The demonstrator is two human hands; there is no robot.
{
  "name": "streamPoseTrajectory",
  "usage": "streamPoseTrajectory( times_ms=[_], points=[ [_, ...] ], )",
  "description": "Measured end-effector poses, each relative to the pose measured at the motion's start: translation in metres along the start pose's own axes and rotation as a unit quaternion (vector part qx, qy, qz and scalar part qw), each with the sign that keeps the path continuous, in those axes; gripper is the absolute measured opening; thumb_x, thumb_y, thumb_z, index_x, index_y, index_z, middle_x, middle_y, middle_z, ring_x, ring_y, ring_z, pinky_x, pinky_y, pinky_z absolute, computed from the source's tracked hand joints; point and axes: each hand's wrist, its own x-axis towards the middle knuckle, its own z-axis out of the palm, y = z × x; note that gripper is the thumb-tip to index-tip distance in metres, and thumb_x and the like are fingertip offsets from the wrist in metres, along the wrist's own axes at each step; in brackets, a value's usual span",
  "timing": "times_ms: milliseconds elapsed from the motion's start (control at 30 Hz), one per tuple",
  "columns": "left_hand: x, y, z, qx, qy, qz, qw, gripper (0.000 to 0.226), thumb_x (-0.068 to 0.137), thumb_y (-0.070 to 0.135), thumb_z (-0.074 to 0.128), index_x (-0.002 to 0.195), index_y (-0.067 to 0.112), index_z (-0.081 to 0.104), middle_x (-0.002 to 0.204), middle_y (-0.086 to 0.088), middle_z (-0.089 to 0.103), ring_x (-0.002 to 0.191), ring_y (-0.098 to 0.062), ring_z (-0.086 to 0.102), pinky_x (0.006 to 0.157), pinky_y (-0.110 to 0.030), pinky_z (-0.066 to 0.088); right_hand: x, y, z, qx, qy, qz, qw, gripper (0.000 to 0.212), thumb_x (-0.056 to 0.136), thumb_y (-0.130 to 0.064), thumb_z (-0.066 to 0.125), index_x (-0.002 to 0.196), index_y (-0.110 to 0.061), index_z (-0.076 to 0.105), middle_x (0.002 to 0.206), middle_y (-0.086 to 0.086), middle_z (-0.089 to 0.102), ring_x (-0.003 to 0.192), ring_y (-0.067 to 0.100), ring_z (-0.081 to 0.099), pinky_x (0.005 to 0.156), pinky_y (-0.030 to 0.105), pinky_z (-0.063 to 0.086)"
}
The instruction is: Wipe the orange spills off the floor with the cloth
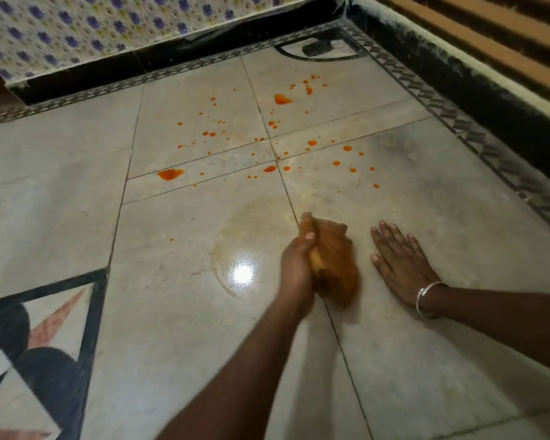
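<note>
Orange spills dot the pale marble floor [188, 328]: a larger blot at the left [170, 174], another farther back [281, 99], and several small drops between them [311, 142]. My left hand [294, 265] grips a bunched, orange-stained cloth [334, 258] and presses it on the floor, nearer to me than the drops. Left of the cloth lies a wet, faintly yellow smear [251, 230]. My right hand [400, 258], with a silver bangle at the wrist, rests flat on the floor just right of the cloth, fingers spread.
A floral-tiled wall [77, 27] with black skirting [172, 63] bounds the far side. A black skirting [489, 100] and patterned border run along the right. A dark object [316, 47] sits in the far corner. Dark clothing [51, 376] covers the inlaid pattern at lower left.
</note>
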Motion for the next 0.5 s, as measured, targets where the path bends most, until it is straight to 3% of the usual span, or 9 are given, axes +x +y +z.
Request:
streamPoseTrajectory(
  times_ms=[67,100,200,233,300,400,500],
  points=[
    [0.017,0.015,-0.027,0.003,0.024,0.006,1.000,0.034,0.106,0.029,0.048,0.110,0.007,0.073,0.106,-0.014,0.078,0.107,-0.034,0.071,0.100,-0.048,0.054,0.000,-0.002,-0.001,-0.001,-0.003,0.004,1.000,0.086,0.082,-0.059,-0.010,0.159,-0.023,-0.001,0.167,-0.002,-0.008,0.153,0.012,-0.011,0.122,0.037,-0.008],
    [0.027,0.020,-0.041,0.076,0.074,0.047,0.993,0.035,0.107,0.031,0.047,0.118,0.009,0.071,0.119,-0.015,0.073,0.119,-0.036,0.066,0.106,-0.051,0.050,0.000,-0.003,-0.002,-0.003,-0.004,0.006,1.000,0.086,0.082,-0.059,-0.011,0.159,-0.023,-0.001,0.167,-0.002,-0.008,0.153,0.013,-0.011,0.122,0.037,-0.008],
    [0.042,0.022,-0.076,0.306,0.228,0.195,0.904,0.049,0.109,0.039,0.045,0.152,0.017,0.049,0.158,-0.011,0.045,0.144,-0.031,0.044,0.121,-0.053,0.031,-0.001,-0.009,-0.002,-0.011,0.012,0.011,1.000,0.083,0.085,-0.058,-0.009,0.159,-0.022,0.001,0.168,-0.002,-0.005,0.153,0.014,-0.009,0.123,0.040,-0.007],
    [0.042,0.020,-0.079,0.347,0.223,0.244,0.878,0.050,0.110,0.040,0.043,0.156,0.020,0.044,0.162,-0.009,0.040,0.148,-0.029,0.039,0.124,-0.053,0.025,-0.001,-0.013,-0.002,-0.022,0.023,0.007,0.999,0.081,0.087,-0.057,-0.007,0.159,-0.021,0.003,0.168,-0.001,-0.004,0.154,0.015,-0.008,0.124,0.042,-0.007],
    [0.039,0.005,-0.068,0.476,0.134,0.291,0.819,0.055,0.109,0.046,0.033,0.161,0.027,0.034,0.170,-0.004,0.027,0.156,-0.023,0.023,0.128,-0.048,0.011,0.004,-0.020,-0.001,-0.051,0.041,-0.015,0.998,0.076,0.092,-0.054,-0.004,0.159,-0.020,0.005,0.168,0.001,-0.004,0.154,0.017,-0.007,0.124,0.046,-0.004],
    [0.038,-0.036,-0.038,0.672,0.010,0.281,0.686,0.070,0.102,0.063,0.007,0.166,0.034,0.007,0.175,-0.001,-0.002,0.161,-0.020,-0.009,0.126,-0.049,-0.016,0.018,-0.026,-0.001,-0.067,0.048,-0.044,0.996,0.071,0.096,-0.051,0.001,0.160,-0.020,0.003,0.168,0.002,-0.006,0.154,0.017,-0.009,0.124,0.047,0.000],
    [0.046,-0.057,-0.020,0.729,0.014,0.257,0.634,0.072,0.103,0.065,0.005,0.164,0.030,-0.014,0.171,-0.004,-0.022,0.157,-0.026,-0.024,0.121,-0.053,-0.027,0.028,-0.026,0.005,-0.070,0.043,-0.044,0.996,0.069,0.097,-0.050,0.004,0.160,-0.021,0.003,0.168,0.002,-0.003,0.154,0.017,-0.008,0.125,0.047,0.002]
  ],
)
